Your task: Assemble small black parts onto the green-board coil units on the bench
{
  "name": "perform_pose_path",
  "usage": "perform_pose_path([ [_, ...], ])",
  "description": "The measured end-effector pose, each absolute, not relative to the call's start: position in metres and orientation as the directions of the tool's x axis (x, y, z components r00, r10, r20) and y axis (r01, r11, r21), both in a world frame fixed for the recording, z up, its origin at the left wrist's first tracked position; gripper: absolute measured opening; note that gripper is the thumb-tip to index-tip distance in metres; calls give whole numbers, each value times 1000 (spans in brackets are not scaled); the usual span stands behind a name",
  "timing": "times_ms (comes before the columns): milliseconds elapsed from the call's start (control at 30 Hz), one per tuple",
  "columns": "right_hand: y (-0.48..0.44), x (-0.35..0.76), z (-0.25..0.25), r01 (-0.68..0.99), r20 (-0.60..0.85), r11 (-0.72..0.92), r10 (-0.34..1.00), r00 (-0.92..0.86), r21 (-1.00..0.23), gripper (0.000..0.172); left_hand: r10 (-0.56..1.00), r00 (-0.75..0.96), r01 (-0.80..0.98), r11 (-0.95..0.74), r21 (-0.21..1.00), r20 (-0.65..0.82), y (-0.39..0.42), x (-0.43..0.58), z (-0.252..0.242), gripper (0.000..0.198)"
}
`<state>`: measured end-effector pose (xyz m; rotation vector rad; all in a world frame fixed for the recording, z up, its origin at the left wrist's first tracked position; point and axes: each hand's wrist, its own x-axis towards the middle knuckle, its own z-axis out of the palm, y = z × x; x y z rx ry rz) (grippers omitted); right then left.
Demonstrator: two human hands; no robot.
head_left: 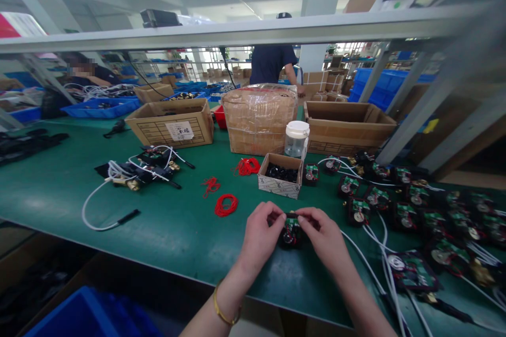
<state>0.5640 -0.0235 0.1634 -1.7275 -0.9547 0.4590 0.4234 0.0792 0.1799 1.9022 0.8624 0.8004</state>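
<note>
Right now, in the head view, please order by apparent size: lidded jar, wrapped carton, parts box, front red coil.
Largest first:
1. wrapped carton
2. parts box
3. lidded jar
4. front red coil

A thin gold-coloured bangle [216,306] circles the person's left forearm [231,291]; beyond the bangle, the left hand [261,230] is bare

Film-wrapped ctn. [259,121] stands on grn. bench [177,224], btwn. open LH box [156,130] w/ wht. label [179,130] and open RH box [350,135]. Clear plastic jar [295,141] w/ wht. lid [297,128] stands near ctn.'s front RH corner. Upper shelf [237,33] spans nearly full width; blk. case [160,18] sits on top, LH side. Blue tray [98,111] lies LH rear. Co-worker [272,66], dk. shirt [265,62], stands behind ctn.
</note>
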Motion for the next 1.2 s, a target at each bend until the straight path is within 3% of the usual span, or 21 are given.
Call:
perform_pose_path([
  [333, -32, 557, 159, 340, 151, -103, 751, 642, -935, 28, 839, 534, 167, -225, 960, 104, 76, 423, 170, 8],
  [933, -37, 555, 150, 281, 90, -117, 774, 627, -952, 36, 846, 529, 133, -159, 978, 66, 70, 419, 170, 14],
  [1200, -40, 551, 146, 349, 147, -98, 778, 611, -932, 37, 851, 524, 121, -100, 988, 22, 68, 417, 166, 19],
])
